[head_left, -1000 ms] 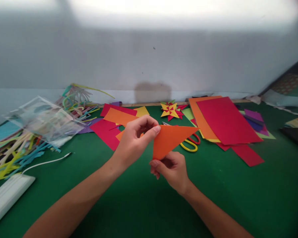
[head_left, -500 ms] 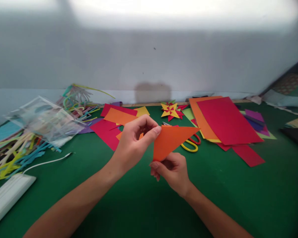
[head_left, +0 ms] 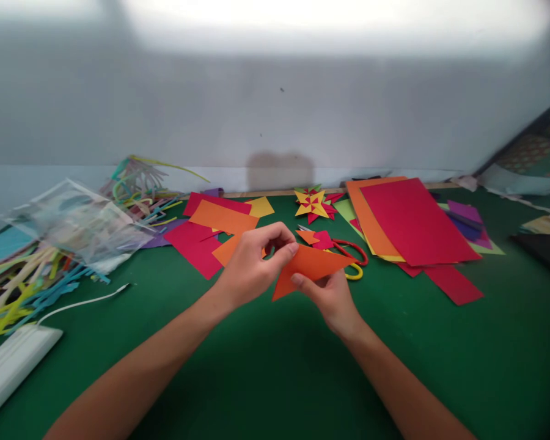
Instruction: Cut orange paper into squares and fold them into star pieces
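An orange piece of paper (head_left: 318, 263), folded into a triangle, is held in the air between both hands. My left hand (head_left: 261, 260) pinches its upper left corner between thumb and fingertips. My right hand (head_left: 332, 296) grips the lower edge, thumb on the near face and fingers hidden behind. Just beyond the paper lie scissors (head_left: 355, 250) with red and yellow handles, partly covered by it. Small orange and red paper pieces (head_left: 321, 240) rest by the blades. Farther back is a layered paper star (head_left: 312, 204) in yellow and red.
Red, orange and yellow sheets (head_left: 417, 223) are stacked at right on the green table (head_left: 275, 379). Cut papers (head_left: 222, 215) lie left of centre. Curly paper strips (head_left: 50, 281), a clear plastic bag (head_left: 80, 220) and a white power strip (head_left: 22, 363) with a cable are at far left.
The orange triangle has tipped downward and its right point has dropped. My right hand has shifted from the bottom corner up and right along the lower edge; my left hand keeps its pinch.
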`<state>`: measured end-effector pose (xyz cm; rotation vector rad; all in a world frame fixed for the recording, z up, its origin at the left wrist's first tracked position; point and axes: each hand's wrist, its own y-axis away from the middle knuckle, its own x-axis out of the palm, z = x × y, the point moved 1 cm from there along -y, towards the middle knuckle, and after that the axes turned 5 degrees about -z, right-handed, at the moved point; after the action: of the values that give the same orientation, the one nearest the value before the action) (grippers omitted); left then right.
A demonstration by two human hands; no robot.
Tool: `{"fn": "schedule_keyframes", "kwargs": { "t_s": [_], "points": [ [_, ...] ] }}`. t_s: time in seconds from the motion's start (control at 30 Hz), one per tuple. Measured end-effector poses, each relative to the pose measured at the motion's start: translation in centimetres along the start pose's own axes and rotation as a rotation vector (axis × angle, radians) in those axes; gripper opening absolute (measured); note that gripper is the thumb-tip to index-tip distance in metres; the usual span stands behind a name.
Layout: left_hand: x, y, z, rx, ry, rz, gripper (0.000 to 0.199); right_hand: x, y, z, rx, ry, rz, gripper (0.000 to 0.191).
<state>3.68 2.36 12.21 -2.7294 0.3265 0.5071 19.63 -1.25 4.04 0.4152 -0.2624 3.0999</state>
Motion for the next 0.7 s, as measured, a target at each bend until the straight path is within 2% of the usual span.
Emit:
{"fn": "schedule_keyframes", "kwargs": {
  "t_s": [0.1,0.3,0.47,0.57,0.7],
  "points": [
    [0.4,-0.1,0.5,-0.007,-0.024,0.012,0.014,-0.4,-0.5,-0.3,-0.008,0.031,-0.096,0.026],
    [0.4,-0.4,1.5,0.014,-0.037,-0.055,0.016,-0.8,-1.1,-0.3,-0.027,-0.013,-0.172,0.023],
    [0.4,-0.5,2.3,0.057,-0.098,-0.126,0.015,-0.8,-1.2,-0.3,0.025,-0.056,-0.127,0.016],
    [0.4,-0.7,2.7,0.063,-0.126,-0.114,0.015,-0.9,-1.4,-0.4,0.039,-0.069,-0.116,0.017],
    [0.6,-0.9,3.0,0.040,-0.121,-0.072,0.016,-1.4,-1.9,-0.5,0.016,-0.068,-0.213,0.019]
  ]
}}
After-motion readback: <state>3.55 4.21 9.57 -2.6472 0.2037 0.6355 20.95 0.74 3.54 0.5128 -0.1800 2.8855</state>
